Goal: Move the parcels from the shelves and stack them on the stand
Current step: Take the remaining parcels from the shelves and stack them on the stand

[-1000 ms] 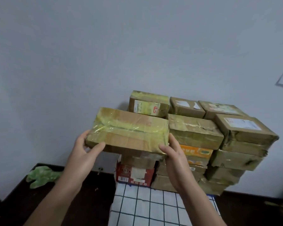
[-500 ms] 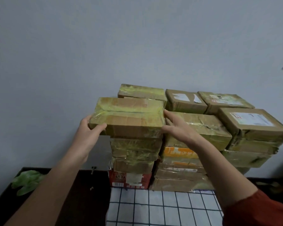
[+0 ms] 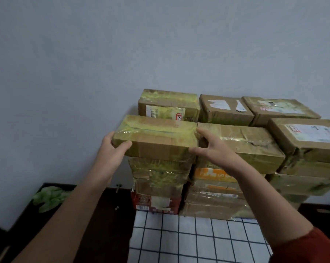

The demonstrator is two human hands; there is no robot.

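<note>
A brown cardboard parcel (image 3: 156,137) wrapped in yellowish tape rests on top of the front left column of the stacked parcels (image 3: 236,179). My left hand (image 3: 112,154) grips its left end, thumb on the front face. My right hand (image 3: 213,147) holds its right end, fingers spread between it and the neighbouring parcel (image 3: 244,145). The stack stands on a stand covered by a white cloth with a dark grid (image 3: 188,242), against the wall. A red box (image 3: 156,204) sits at the bottom of the left column.
A grey wall (image 3: 122,54) rises right behind the stack. More taped parcels form the back row (image 3: 225,109) and the right column (image 3: 308,141). A dark surface (image 3: 103,215) lies left of the cloth, with a green leafy object (image 3: 48,198) on it.
Both hands carried the parcel up and away from me and set it on the front left column. My right hand shifted from under its corner to its right end.
</note>
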